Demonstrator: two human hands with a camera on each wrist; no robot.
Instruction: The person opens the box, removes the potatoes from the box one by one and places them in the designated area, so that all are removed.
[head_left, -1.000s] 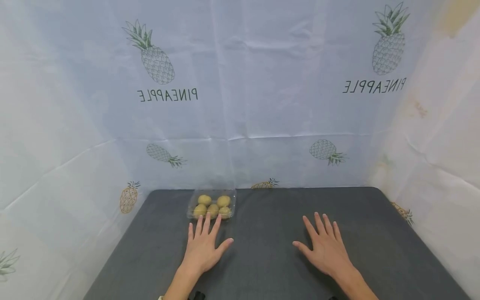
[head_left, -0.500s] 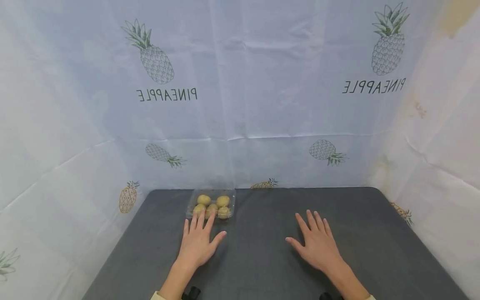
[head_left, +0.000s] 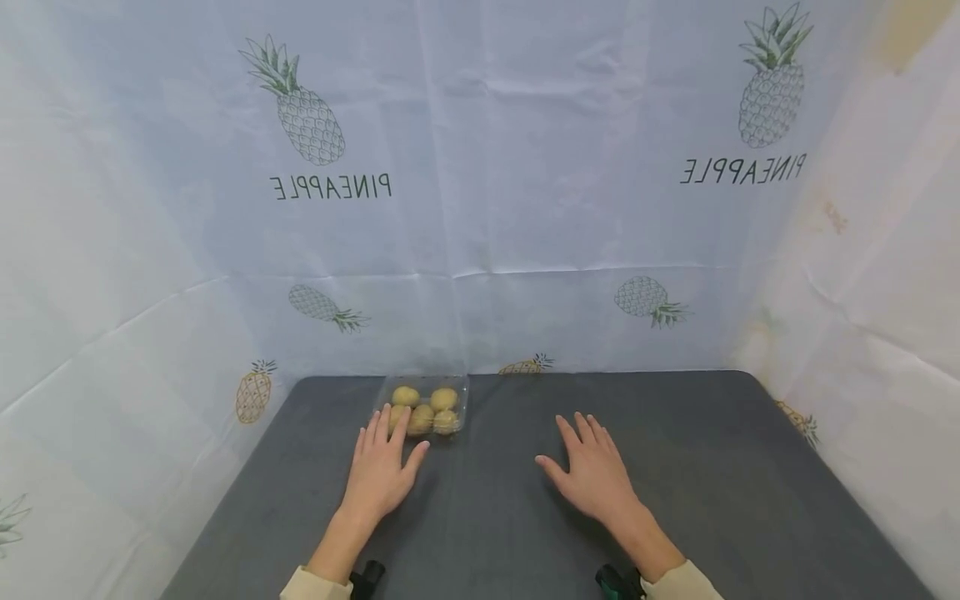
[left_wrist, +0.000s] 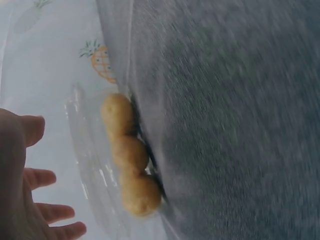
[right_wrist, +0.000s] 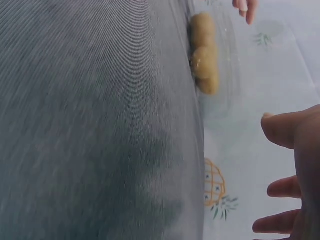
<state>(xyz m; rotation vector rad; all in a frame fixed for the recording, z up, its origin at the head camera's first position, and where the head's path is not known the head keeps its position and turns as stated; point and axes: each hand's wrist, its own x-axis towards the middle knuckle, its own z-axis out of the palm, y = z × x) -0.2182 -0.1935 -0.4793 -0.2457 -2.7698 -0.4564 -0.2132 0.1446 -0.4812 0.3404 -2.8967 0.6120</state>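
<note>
A clear plastic box (head_left: 462, 398) stands at the back left of the dark table. Inside sit several round, yellow-brown pieces that look like small potatoes (head_left: 444, 399). My left hand (head_left: 377, 477) has its fingers extended, and its fingertips overlap the box's near left corner in the head view. A gap shows between these fingers and the box (left_wrist: 82, 150) in the left wrist view, so the hand appears to hover. To the right of the box, my right hand (head_left: 596, 482) is held over the table with spread thumb and straight fingers, holding nothing.
A dark grey table (head_left: 495, 517) with rounded far corners extends under both hands. White cloth (head_left: 525, 208) printed with pineapples closes off the back and both sides. Bands with dark devices (head_left: 367, 577) are on the wrists.
Both hands have moved left and slightly forward, the right hand by more. More of the sleeves shows. The box stays in place, apart from a small shift of the head view.
</note>
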